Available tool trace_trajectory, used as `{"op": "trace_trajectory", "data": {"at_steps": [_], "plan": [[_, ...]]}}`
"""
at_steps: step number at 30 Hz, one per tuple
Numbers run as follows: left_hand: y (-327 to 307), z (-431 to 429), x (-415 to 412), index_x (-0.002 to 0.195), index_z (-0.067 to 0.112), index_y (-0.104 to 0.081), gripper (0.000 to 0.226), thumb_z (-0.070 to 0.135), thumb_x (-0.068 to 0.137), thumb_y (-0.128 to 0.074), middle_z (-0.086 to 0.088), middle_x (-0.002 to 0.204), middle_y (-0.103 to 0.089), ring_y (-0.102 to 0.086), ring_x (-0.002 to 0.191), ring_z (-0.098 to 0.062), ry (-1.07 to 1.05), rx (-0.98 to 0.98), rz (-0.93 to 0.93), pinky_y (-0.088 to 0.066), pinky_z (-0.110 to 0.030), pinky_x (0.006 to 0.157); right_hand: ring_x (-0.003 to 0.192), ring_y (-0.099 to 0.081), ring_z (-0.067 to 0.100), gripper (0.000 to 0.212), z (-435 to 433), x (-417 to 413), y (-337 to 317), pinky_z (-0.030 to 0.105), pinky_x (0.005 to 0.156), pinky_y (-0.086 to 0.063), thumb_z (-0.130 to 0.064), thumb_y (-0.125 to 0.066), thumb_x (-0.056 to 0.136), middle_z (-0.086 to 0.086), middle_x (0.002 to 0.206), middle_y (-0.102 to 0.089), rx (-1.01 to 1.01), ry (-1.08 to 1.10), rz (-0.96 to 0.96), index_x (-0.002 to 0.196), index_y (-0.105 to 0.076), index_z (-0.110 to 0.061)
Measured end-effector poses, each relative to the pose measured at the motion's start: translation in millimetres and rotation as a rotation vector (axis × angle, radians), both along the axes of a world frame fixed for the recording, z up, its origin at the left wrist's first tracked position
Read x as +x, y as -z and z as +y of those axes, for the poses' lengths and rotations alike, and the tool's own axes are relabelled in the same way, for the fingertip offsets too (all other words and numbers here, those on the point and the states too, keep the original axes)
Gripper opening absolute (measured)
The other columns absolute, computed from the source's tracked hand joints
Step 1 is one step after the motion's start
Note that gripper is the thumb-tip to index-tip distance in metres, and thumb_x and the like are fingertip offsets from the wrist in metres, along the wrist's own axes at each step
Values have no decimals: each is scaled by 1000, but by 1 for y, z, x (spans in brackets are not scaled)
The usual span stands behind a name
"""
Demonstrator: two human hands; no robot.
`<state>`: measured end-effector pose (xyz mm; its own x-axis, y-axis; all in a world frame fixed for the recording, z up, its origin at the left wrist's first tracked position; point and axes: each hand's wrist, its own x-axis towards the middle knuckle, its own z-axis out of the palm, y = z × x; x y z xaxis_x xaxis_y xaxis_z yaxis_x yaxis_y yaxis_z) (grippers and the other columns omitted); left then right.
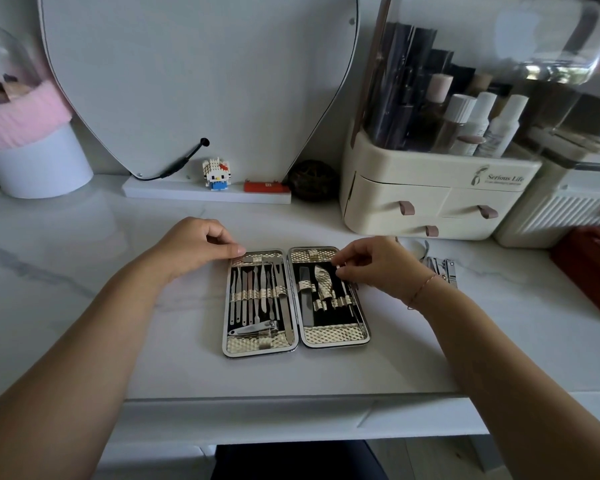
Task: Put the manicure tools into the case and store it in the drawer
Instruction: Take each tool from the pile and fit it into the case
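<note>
The manicure case (296, 301) lies open flat on the white marble desk (84, 271), near its front edge, both halves facing up. The left half holds a row of slim metal tools (257, 292) under elastic loops, with a nail clipper (255, 328) lying crosswise below them. The right half holds a nail file (306, 299) and a padded scissor sleeve (323, 284); several loops beside them look unfilled.

The left hand (196, 244) rests at the top-left corner of the case — fingers curled in, thumb tip touching the rim. It grips nothing.

The right hand (378, 265) hovers over the upper right edge of the right half. Its fingers (340, 271) are pinched together on a thin metal tool (351, 296) running down along the case's right border; the tool's type cannot be told. A thin bracelet (421, 289) circles the wrist.

More loose tools (442, 268) — a clipper-like metal piece among them — lie on the desk just right of the right hand, outside the case.

Behind the case stands a cream cosmetic organiser (430, 199) with three small drawers, all closed. A heart-shaped mirror (194, 81) and a small block figure (216, 173) stand at the back of the desk.
</note>
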<state>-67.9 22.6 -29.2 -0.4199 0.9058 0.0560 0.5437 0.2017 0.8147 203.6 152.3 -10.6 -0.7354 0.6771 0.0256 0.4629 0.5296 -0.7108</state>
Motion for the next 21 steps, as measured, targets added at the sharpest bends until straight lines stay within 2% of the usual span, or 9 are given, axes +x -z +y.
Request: {"op": "trace_trajectory", "data": {"at_steps": [3, 6, 9, 13, 18, 21], "plan": [[0, 0, 0, 76, 12, -73, 15, 23, 69, -81, -3, 84, -71, -61, 82, -14, 2, 0, -1, -42, -26, 80, 67, -54, 10, 13, -2, 1, -1, 30, 74, -50, -11, -73, 77, -1, 70, -63, 24, -11, -12, 88, -73, -16], [0, 0, 0, 74, 14, -73, 14, 24, 69, -81, 0, 83, -71, -61, 81, -12, 3, -7, 1, -42, -24, 77, 67, -54, 10, 12, -4, 2, -2, 25, 73, -49, -12, -72, 78, -2, 71, -62, 47, -17, -15, 88, -72, -17], [0, 0, -1, 73, 15, -73, 13, 24, 69, -81, 0, 82, -71, -61, 81, -13, 5, -7, -1, -42, -25, 78, 67, -52, 10, 13, -5, 8, -2, 25, 72, -46, -14, -71, 80, -1, 71, -60, -56, -16, 52, 92, -70, -16], [0, -1, -1, 73, 17, -73, 12, 24, 69, -81, 2, 82, -71, -60, 81, -11, 4, -7, 8, -41, -24, 77, 76, -55, 6, 36, -10, 31, -2, 19, 77, -50, -11, -77, 72, 0, 87, -61, -201, -93, 76, 105, -65, -17], [0, 0, 0, 70, 20, -72, 10, 23, 69, -82, 4, 80, -71, -60, 78, -8, 7, -3, 11, -40, -22, 75, 85, -53, 1, 56, -20, 46, 2, 10, 78, -43, -20, -85, 61, -2, 99, -58, -101, -147, 29, 109, -58, -32], [0, 0, 0, 70, 20, -72, 11, 24, 69, -82, 5, 79, -71, -60, 78, -8, 5, -3, 15, -40, -22, 75, 84, -50, -2, 67, -23, 44, 4, 11, 81, -43, -25, -86, 59, -4, 101, -54, -83, -147, 34, 117, -53, -30]]}}
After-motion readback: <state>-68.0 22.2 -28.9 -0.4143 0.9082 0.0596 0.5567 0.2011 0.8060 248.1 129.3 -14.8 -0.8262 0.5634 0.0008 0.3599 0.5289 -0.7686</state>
